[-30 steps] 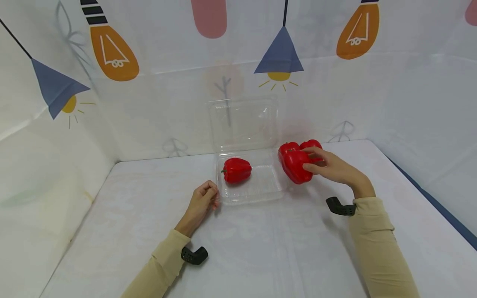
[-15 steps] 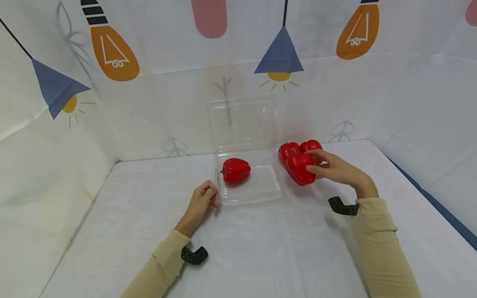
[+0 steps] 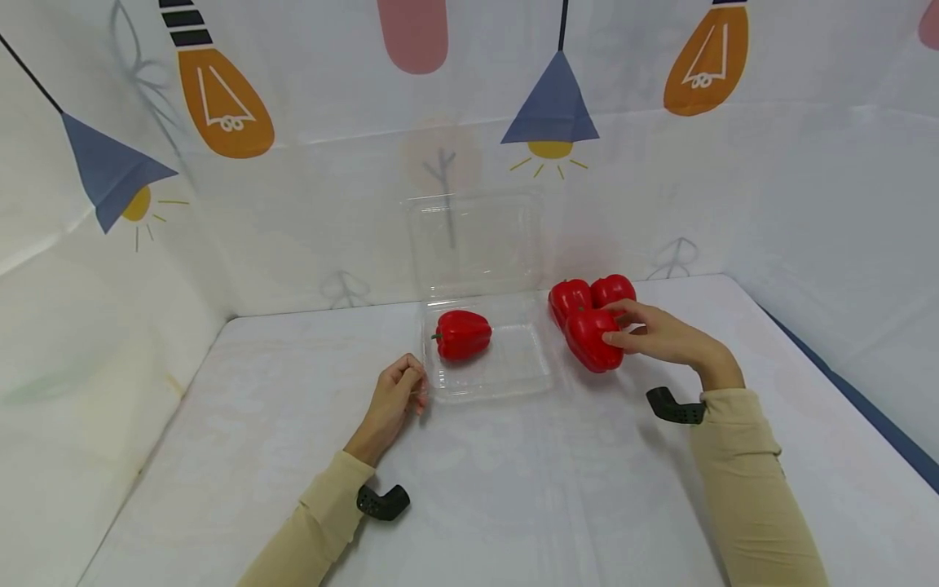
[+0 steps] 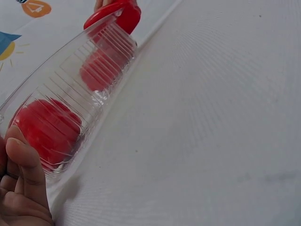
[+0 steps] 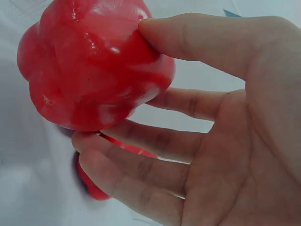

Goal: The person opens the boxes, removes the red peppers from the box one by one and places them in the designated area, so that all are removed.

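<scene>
A clear plastic clamshell container [image 3: 513, 379] lies with its lid raised against the back wall. One red bell pepper [image 3: 463, 335] is inside, at the left, its green stem pointing left. My left hand [image 3: 392, 405] pinches the container's left front rim; the left wrist view shows the thumb beside the clear wall. Just right of the container, my right hand [image 3: 656, 333] holds another red bell pepper [image 5: 99, 66] between thumb and fingers, tilted over the table. Behind it sit two more red bell peppers, one at the left [image 3: 568, 297] and one at the right [image 3: 613, 289], partly hidden.
A white cloth covers the table [image 3: 469, 505]. White sheets printed with lamps and bulbs form the back wall [image 3: 330, 212] and sides. The raised clear lid [image 3: 477, 244] stands behind the container. A black wrist mount [image 3: 675, 408] juts from the right sleeve.
My right hand and its bell pepper have shifted slightly right and toward me, away from the two behind. The container has slid a little to the left; my left hand stays at its corner.
</scene>
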Demonstrator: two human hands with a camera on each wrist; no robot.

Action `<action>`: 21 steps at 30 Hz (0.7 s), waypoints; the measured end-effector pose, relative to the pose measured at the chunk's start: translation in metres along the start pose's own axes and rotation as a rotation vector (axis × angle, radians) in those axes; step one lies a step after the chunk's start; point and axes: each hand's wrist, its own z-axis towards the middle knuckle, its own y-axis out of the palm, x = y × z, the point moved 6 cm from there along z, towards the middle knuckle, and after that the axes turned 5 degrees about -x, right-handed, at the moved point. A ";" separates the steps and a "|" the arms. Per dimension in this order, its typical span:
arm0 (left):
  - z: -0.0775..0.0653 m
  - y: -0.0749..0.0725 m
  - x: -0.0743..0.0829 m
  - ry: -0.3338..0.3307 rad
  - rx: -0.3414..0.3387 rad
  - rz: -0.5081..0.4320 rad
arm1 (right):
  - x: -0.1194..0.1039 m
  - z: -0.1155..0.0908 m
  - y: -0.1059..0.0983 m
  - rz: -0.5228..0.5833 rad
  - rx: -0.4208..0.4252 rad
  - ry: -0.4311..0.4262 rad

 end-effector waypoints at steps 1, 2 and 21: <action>0.000 0.000 0.000 0.000 -0.001 0.003 | 0.001 0.000 0.000 -0.003 -0.003 0.006; 0.000 0.000 0.001 -0.002 -0.002 0.007 | 0.002 0.000 0.001 -0.004 -0.007 0.010; 0.001 -0.001 0.001 -0.012 -0.094 -0.026 | 0.016 0.007 0.006 -0.048 -0.034 0.053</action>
